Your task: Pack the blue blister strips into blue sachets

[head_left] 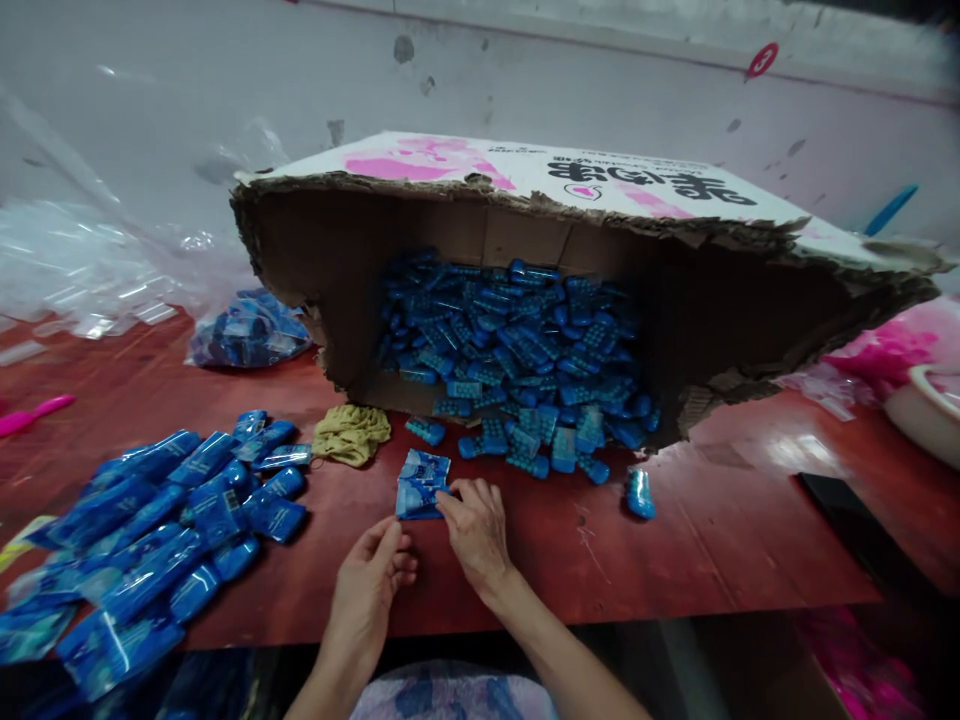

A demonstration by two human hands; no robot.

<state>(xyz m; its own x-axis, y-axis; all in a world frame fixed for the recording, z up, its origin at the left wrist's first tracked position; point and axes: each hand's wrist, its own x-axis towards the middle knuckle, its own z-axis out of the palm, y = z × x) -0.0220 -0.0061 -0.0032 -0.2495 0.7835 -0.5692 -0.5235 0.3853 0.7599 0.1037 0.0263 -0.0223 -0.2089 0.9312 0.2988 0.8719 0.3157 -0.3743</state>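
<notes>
A small blue printed packet point(422, 484), creased across its middle, lies flat on the red table. My right hand point(478, 530) has its thumb and forefinger closed on the packet's right edge. At the packet's lower left corner is my left hand point(373, 575), fingers curled and thumb pressed to the forefinger; whatever sits in that pinch is hidden. Beyond both hands, a torn-open cardboard box point(495, 222) rests on its side with many blue bumpy-surfaced pieces point(517, 340) inside and spilling out of its mouth. To the left spreads a pile of glossy blue wrapped packs point(176, 520).
A crumpled yellow-green cloth point(351, 434) sits left of the packet. One blue piece point(640, 493) lies alone to the right, and a black phone-like slab point(855, 525) is farther right. Clear plastic bags point(120, 270), a pink tool point(37, 412) and a white bowl point(926, 410) line the sides.
</notes>
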